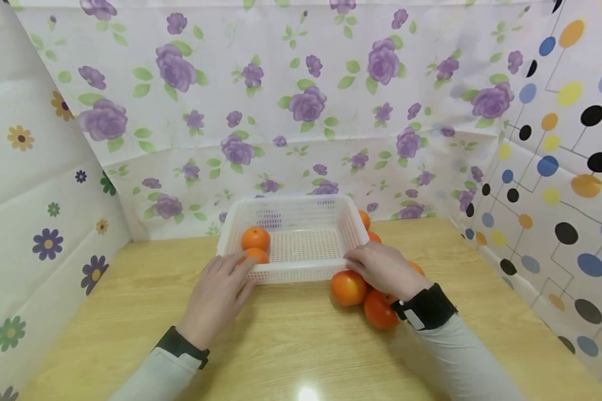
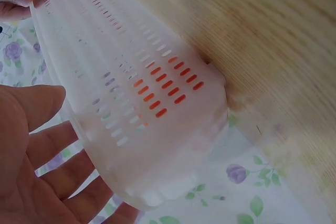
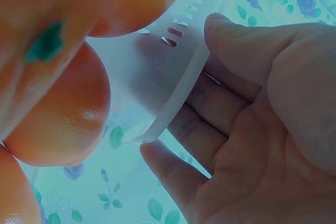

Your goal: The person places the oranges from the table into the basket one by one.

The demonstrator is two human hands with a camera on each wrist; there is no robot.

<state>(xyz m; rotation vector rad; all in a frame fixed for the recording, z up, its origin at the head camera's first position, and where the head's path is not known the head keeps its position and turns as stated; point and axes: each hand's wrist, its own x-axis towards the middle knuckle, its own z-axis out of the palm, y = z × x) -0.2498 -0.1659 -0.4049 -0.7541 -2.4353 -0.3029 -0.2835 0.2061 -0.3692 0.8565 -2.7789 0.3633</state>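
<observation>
A white plastic basket point(image 1: 301, 273) with slotted walls stands on the table. My left hand point(image 1: 221, 298) holds its front rim near the left corner, fingers over the edge and thumb outside. At the front right corner my right hand point(image 1: 383, 267) grips the rim, its thumb point(image 3: 231, 38) on one side and its fingers on the other. Two round, glossy orange fruits point(image 1: 255, 239) lie inside at the left; the nearer is partly behind my left fingers. More orange-red fruits point(image 1: 348, 288) sit outside around my right hand, partly covered by it.
The wooden table point(image 1: 291, 340) spreads out in front of the basket. A floral cloth point(image 1: 281, 111) hangs close behind it. Patterned sheets stand at the left point(image 1: 45, 211) and right point(image 1: 557, 195). Further fruits point(image 1: 364, 219) rest along the basket's right side.
</observation>
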